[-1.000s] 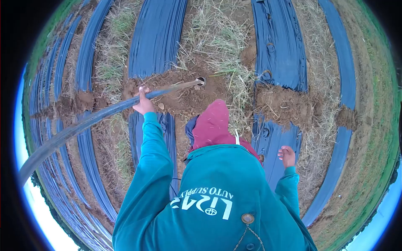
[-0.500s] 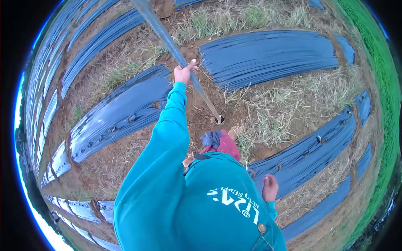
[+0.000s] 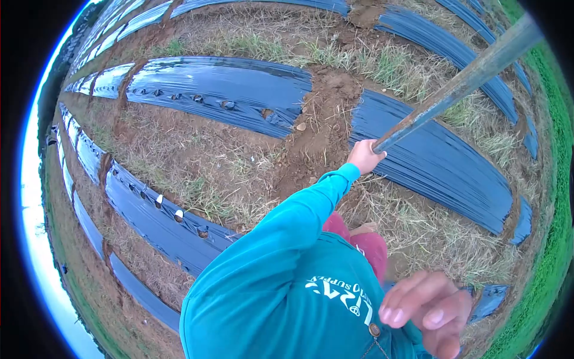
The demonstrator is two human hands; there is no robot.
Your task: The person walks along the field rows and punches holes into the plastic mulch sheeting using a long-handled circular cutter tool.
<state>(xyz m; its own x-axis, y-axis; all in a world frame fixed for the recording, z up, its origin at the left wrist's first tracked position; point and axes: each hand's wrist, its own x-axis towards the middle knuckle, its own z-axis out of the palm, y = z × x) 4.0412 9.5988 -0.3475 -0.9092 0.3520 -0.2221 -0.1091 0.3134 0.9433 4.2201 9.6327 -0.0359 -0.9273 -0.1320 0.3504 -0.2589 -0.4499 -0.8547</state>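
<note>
My left hand (image 3: 363, 157) is wrapped round a long, weathered pole (image 3: 454, 87), which slants up and away to the upper right. The pole's lower end is hidden behind my hand and sleeve. Beneath it lies a bed covered in dark plastic mulch film (image 3: 430, 161), beside a strip of bare brown soil (image 3: 326, 119). Close to the camera, at the lower right, my right hand (image 3: 429, 308) hangs in front of my teal shirt (image 3: 263, 299). Its fingers are loosely bent and apart, with nothing visible in them.
Another film-covered bed (image 3: 221, 78) with several holes along its edge lies across the soil strip. A lower bed (image 3: 161, 221) also has holes. Dry straw (image 3: 203, 140) and grass tufts fill the paths. Green grass (image 3: 553, 179) borders the right side.
The pole has swung from the upper left to the upper right, its tip no longer visible at the ground. My right hand has risen towards the camera. The view has turned.
</note>
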